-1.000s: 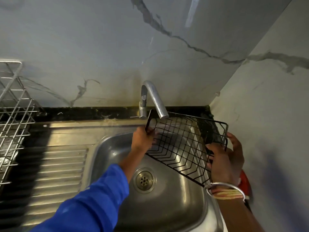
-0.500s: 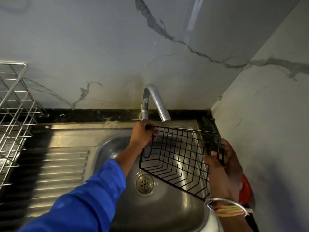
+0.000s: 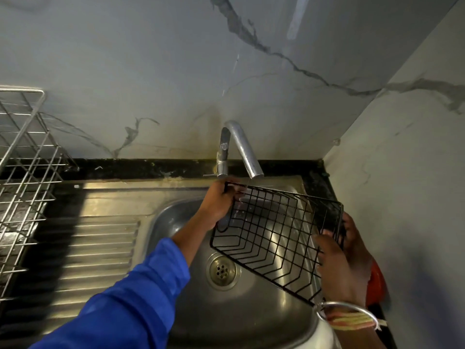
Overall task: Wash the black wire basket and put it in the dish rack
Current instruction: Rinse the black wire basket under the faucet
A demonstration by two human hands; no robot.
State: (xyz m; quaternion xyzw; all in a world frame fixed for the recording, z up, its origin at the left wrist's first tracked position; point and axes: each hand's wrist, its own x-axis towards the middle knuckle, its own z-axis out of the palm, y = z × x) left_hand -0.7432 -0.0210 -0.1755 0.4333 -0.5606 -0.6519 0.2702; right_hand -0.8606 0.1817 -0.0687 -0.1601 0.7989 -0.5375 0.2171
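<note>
Now my left hand (image 3: 219,202) grips the black wire basket (image 3: 274,235) by its corner just under the tap (image 3: 241,147). Right hand (image 3: 342,260) fingers curl round the end right of the tap. Washing looks midway. Transfer to the dish rack (image 3: 22,172), well left of the tap, not yet done.

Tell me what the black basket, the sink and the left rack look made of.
Black wire basket: thin metal wire, it seems, with a black coating; open grid, the basin shows through.
Grey metal sink basin: likely stainless steel, brushed; it reflects light in streaks.
Silver wire dish rack: bare or plated metal wire, bright grey; which, I cannot tell.
</note>
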